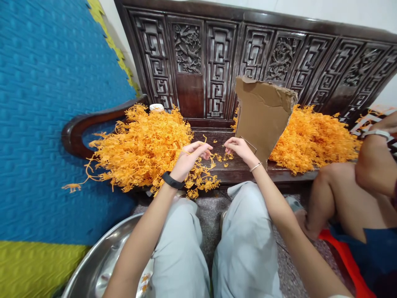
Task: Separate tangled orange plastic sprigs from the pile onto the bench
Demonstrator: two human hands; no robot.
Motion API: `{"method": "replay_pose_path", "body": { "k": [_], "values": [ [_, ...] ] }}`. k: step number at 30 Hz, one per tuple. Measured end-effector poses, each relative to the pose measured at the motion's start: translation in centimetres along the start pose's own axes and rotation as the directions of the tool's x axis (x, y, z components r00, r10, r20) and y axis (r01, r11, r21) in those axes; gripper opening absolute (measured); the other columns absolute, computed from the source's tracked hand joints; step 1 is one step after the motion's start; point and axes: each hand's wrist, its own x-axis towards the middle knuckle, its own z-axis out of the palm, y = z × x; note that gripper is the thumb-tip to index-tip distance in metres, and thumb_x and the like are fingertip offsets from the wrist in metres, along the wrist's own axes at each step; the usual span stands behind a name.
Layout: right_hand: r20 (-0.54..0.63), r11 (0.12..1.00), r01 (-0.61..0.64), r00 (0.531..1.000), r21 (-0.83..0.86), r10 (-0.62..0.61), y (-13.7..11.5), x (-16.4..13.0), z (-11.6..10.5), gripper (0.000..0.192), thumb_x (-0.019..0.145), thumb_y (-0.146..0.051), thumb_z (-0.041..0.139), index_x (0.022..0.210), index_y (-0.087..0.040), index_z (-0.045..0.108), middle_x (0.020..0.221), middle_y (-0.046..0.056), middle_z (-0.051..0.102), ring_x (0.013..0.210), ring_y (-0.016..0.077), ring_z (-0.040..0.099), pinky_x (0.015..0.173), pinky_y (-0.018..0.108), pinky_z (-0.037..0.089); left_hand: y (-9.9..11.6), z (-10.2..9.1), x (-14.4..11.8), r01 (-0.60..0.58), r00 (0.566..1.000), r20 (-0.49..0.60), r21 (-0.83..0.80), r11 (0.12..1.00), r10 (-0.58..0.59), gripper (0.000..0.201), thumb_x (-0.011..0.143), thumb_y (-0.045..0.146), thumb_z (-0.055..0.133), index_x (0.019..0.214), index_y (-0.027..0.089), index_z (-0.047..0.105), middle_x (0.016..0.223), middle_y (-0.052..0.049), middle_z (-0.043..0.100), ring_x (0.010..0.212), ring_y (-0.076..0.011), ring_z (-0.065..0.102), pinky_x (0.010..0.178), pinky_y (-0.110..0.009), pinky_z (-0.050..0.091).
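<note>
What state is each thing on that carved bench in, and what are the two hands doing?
Left hand: fingers pinched on an orange strand.
Right hand: fingers curled, pinching something too small to tell.
Left orange pile: heaped loosely, spilling over the bench edge.
Right orange pile: heaped behind the cardboard.
Cardboard sheet: torn, standing upright.
Metal basin: on the floor, a few orange bits inside.

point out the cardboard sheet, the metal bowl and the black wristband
cardboard sheet [262, 116], head view, middle of its creased brown face
metal bowl [104, 256], head view, bare inner wall near the rim
black wristband [172, 181], head view, band on the left wrist
</note>
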Motion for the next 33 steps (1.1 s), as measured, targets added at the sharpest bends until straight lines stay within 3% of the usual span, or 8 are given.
{"method": "replay_pose_path", "body": {
  "k": [7,12,17,21,24,26,29,33],
  "values": [
    [0.143,0.982,0.180,0.972,0.061,-0.187,-2.7,-2.4,0.8,0.027,0.078,-0.040,0.058,0.074,-0.013,0.061,0.060,0.000,0.061,0.053,0.0081,0.057,0.057,0.022,0.047,0.2,0.2,0.3,-0.001,0.999,0.034,-0.315,0.949,0.012,0.031,0.077,0.041,0.056,0.085,0.013,0.066,0.084,-0.006,0.068,0.076,-0.0154,0.064,0.079,-0.030,0.050],
    [0.330,0.975,0.217,0.918,0.049,-0.221,-4.4,-4.5,1.8,0.029,0.082,-0.041,0.054,0.078,-0.014,0.062,0.068,0.000,0.063,0.058,0.0081,0.058,0.062,0.022,0.047,0.3,0.6,0.1,0.003,0.990,0.131,-0.368,0.930,0.048,0.031,0.077,0.040,0.055,0.090,0.014,0.065,0.094,-0.007,0.067,0.081,-0.0157,0.064,0.078,-0.029,0.050],
    [0.446,0.984,0.146,0.877,0.100,-0.175,-5.0,-5.3,1.5,0.019,0.075,-0.031,0.065,0.071,-0.013,0.062,0.055,-0.002,0.060,0.051,0.0077,0.056,0.056,0.021,0.046,0.2,0.7,0.1,0.020,0.976,0.211,-0.348,0.937,0.057,0.038,0.079,0.041,0.053,0.110,0.019,0.057,0.117,-0.009,0.058,0.077,-0.0145,0.064,0.072,-0.032,0.051],
    [0.322,0.935,0.097,0.922,0.342,-0.214,-5.0,-5.3,0.9,0.016,0.072,-0.028,0.068,0.069,-0.013,0.062,0.059,-0.003,0.061,0.050,0.0069,0.057,0.053,0.020,0.048,-0.3,0.5,0.2,0.018,0.961,0.271,-0.287,0.958,0.063,0.048,0.074,0.037,0.062,0.117,0.019,0.053,0.120,-0.011,0.057,0.087,-0.0180,0.063,0.079,-0.035,0.050],
    [0.177,0.865,0.131,0.954,0.485,-0.244,-5.0,-5.2,0.6,0.016,0.072,-0.029,0.068,0.074,-0.015,0.061,0.062,-0.003,0.062,0.053,0.0065,0.059,0.055,0.019,0.050,-0.4,0.7,0.1,0.050,0.901,0.432,-0.168,0.985,0.027,0.059,0.064,0.028,0.073,0.119,0.018,0.054,0.105,-0.009,0.066,0.100,-0.0223,0.061,0.091,-0.038,0.044],
    [0.101,0.840,0.169,0.962,0.515,-0.255,-5.0,-5.3,0.7,0.016,0.072,-0.031,0.068,0.077,-0.017,0.060,0.064,-0.004,0.062,0.056,0.0065,0.060,0.059,0.019,0.052,-0.1,1.1,-0.2,0.077,0.877,0.479,-0.072,0.994,-0.033,0.058,0.062,0.024,0.075,0.116,0.018,0.056,0.103,-0.010,0.068,0.104,-0.0237,0.060,0.093,-0.039,0.043],
    [0.029,0.845,0.211,0.966,0.492,-0.258,-5.2,-5.5,0.9,0.019,0.071,-0.033,0.068,0.080,-0.019,0.059,0.068,-0.003,0.064,0.061,0.0076,0.062,0.067,0.023,0.054,0.3,1.9,-0.5,0.104,0.911,0.404,-0.037,0.994,-0.080,0.042,0.070,0.029,0.069,0.109,0.017,0.060,0.095,-0.009,0.071,0.090,-0.0203,0.066,0.088,-0.036,0.047],
    [0.000,0.863,0.218,0.969,0.456,-0.245,-5.6,-5.9,1.4,0.025,0.068,-0.035,0.070,0.085,-0.020,0.059,0.073,-0.002,0.066,0.066,0.0103,0.064,0.070,0.028,0.055,0.3,2.0,-0.6,0.101,0.930,0.363,-0.099,0.990,-0.059,0.036,0.075,0.036,0.064,0.104,0.015,0.062,0.075,-0.007,0.072,0.073,-0.0187,0.068,0.080,-0.036,0.051]
  ]
}}
